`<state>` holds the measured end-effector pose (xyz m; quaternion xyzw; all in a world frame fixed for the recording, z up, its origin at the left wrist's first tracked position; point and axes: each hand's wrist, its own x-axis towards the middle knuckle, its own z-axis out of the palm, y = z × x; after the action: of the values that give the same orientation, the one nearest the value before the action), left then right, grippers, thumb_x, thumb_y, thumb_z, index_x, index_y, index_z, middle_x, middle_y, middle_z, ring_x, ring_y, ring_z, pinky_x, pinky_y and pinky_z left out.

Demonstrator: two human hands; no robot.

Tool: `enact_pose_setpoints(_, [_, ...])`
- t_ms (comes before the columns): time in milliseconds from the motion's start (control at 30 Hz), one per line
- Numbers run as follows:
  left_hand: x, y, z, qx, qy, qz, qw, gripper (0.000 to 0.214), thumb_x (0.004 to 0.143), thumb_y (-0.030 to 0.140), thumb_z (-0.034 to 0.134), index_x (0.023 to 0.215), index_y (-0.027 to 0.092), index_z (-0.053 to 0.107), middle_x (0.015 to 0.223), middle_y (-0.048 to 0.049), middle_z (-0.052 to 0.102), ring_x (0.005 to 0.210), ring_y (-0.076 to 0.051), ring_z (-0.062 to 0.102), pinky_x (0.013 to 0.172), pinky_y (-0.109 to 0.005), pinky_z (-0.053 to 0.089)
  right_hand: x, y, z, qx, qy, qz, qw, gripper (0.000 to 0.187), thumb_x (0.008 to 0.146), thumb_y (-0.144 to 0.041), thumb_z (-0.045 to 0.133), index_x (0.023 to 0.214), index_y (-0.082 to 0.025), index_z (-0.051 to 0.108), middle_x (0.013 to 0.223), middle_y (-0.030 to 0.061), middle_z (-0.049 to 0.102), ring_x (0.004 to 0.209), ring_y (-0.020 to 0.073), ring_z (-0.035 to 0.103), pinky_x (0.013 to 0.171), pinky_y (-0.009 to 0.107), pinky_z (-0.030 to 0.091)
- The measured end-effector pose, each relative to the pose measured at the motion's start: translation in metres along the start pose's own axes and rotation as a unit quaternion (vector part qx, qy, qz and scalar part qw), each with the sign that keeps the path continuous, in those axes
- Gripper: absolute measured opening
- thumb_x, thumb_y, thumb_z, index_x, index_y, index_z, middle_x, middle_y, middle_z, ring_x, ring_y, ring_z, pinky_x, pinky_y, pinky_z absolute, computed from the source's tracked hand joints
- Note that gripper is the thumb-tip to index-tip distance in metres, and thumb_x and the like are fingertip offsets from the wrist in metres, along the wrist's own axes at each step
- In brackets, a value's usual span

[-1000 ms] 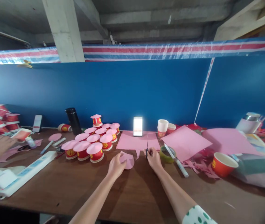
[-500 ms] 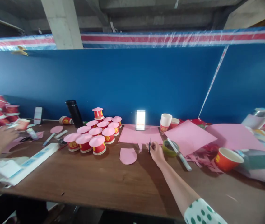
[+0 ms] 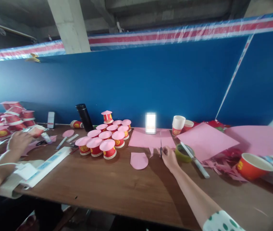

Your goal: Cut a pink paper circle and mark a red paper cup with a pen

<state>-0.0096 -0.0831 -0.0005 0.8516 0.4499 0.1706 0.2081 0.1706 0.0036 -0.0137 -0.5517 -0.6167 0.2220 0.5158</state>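
My right hand (image 3: 169, 158) reaches in from the lower right, its fingers closed on the dark handle of a pair of scissors (image 3: 161, 150). The thin blades point away from me, over the near edge of a pink paper sheet (image 3: 138, 138). Just left of the hand, a narrow pink strip hangs from that sheet. A cut pink paper piece (image 3: 139, 161), rounded at the near side and straight at the far side, lies flat on the table. My left hand is out of view.
Red paper cups with pink tops (image 3: 108, 149) stand grouped left of centre. A roll of tape (image 3: 184, 154), a knife (image 3: 199, 165), paper scraps and a red cup (image 3: 254, 166) lie right. A co-worker's hands (image 3: 20, 141) hold a cup at far left, beyond a power strip (image 3: 47, 165).
The view has turned left and tilted slightly, so the scene sits further right. My right hand stays at the scissors. The co-worker's hands and cup show more fully.
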Motion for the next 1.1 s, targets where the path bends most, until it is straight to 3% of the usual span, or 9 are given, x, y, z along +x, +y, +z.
enact_pose_setpoints(33, [0.005,0.007,0.004,-0.05,0.067,-0.002,0.997,0.044,0.073,0.039,0.05,0.036,0.015,0.054,0.036,-0.0105,0.055,0.085,-0.018,0.066,0.064,-0.023,0.04,0.0,0.001,0.0,0.0,0.004,0.001,1.0,0.04,0.072,-0.055,0.056,0.057,-0.02,0.045,0.049,-0.0012,0.052,0.047,0.0128,0.045,0.048,0.024,0.032])
enact_pose_setpoints(67, [0.01,0.013,0.008,-0.063,0.083,0.002,0.994,0.04,0.074,0.037,0.05,0.042,0.015,0.059,0.041,-0.0107,0.058,0.085,-0.018,0.066,0.066,-0.024,0.041,0.001,0.002,0.001,0.0,0.009,0.002,1.0,0.04,0.073,-0.055,0.055,0.057,-0.02,0.045,0.049,-0.0011,0.052,0.047,0.0129,0.045,0.048,0.024,0.032])
enact_pose_setpoints(167, [0.02,0.028,0.011,-0.083,0.103,0.015,0.991,0.03,0.075,0.034,0.052,0.056,0.017,0.068,0.054,-0.0098,0.065,0.083,-0.019,0.065,0.069,-0.026,0.042,0.002,0.006,0.002,-0.003,0.029,0.006,1.0,0.039,0.075,-0.054,0.052,0.057,-0.021,0.043,0.049,-0.0007,0.052,0.047,0.013,0.044,0.048,0.024,0.032])
enact_pose_setpoints(267, [0.033,0.032,-0.001,-0.103,0.127,0.025,0.986,0.022,0.076,0.031,0.052,0.072,0.021,0.071,0.071,-0.0075,0.069,0.08,-0.02,0.064,0.073,-0.028,0.043,0.002,0.006,0.002,-0.008,0.045,0.005,0.999,0.037,0.076,-0.052,0.051,0.057,-0.021,0.041,0.05,-0.001,0.051,0.047,0.0129,0.044,0.048,0.024,0.032])
enact_pose_setpoints(433, [0.068,0.009,-0.032,-0.098,0.182,-0.05,0.977,0.012,0.07,0.019,0.058,0.064,0.023,0.068,0.074,-0.0083,0.066,0.083,-0.024,0.059,0.083,-0.033,0.039,0.001,0.002,0.002,-0.02,0.051,-0.005,0.998,0.034,0.075,-0.047,0.053,0.056,-0.022,0.038,0.046,-0.0048,0.043,0.045,0.0116,0.038,0.046,0.023,0.029])
enact_pose_setpoints(567, [0.088,-0.013,-0.032,-0.087,0.197,-0.056,0.975,0.01,0.06,0.012,0.064,0.058,0.022,0.063,0.07,-0.0088,0.063,0.086,-0.026,0.056,0.089,-0.036,0.035,0.0,0.0,0.002,-0.018,0.051,-0.016,0.998,0.031,0.075,-0.043,0.052,0.057,-0.021,0.039,0.049,-0.0048,0.043,0.046,0.0114,0.039,0.047,0.023,0.031])
enact_pose_setpoints(833, [0.101,-0.026,-0.024,-0.097,0.19,-0.05,0.976,0.019,0.061,0.014,0.063,0.045,0.02,0.055,0.058,-0.0064,0.058,0.073,-0.023,0.057,0.075,-0.032,0.041,-0.001,0.001,0.004,-0.001,0.044,-0.002,0.999,0.026,0.074,-0.037,0.054,0.058,-0.021,0.04,0.051,-0.004,0.045,0.047,0.0118,0.041,0.048,0.023,0.031])
enact_pose_setpoints(1033, [0.107,-0.039,-0.031,-0.13,0.189,-0.067,0.971,0.009,0.07,0.026,0.058,0.063,0.02,0.058,0.059,-0.0036,0.062,0.057,-0.019,0.06,0.055,-0.028,0.041,0.0,0.004,0.007,0.014,0.036,0.022,0.999,0.023,0.075,-0.035,0.052,0.06,-0.022,0.039,0.047,-0.0052,0.044,0.045,0.0125,0.042,0.046,0.022,0.031])
enact_pose_setpoints(1100, [0.11,-0.042,-0.032,-0.202,0.183,-0.095,0.957,0.014,0.077,0.032,0.051,0.071,0.02,0.054,0.055,-0.0011,0.059,0.048,-0.017,0.058,0.047,-0.025,0.04,0.0,0.004,0.008,0.02,0.036,0.026,0.999,0.022,0.075,-0.035,0.052,0.061,-0.022,0.04,0.047,-0.0052,0.045,0.045,0.0123,0.042,0.045,0.022,0.031])
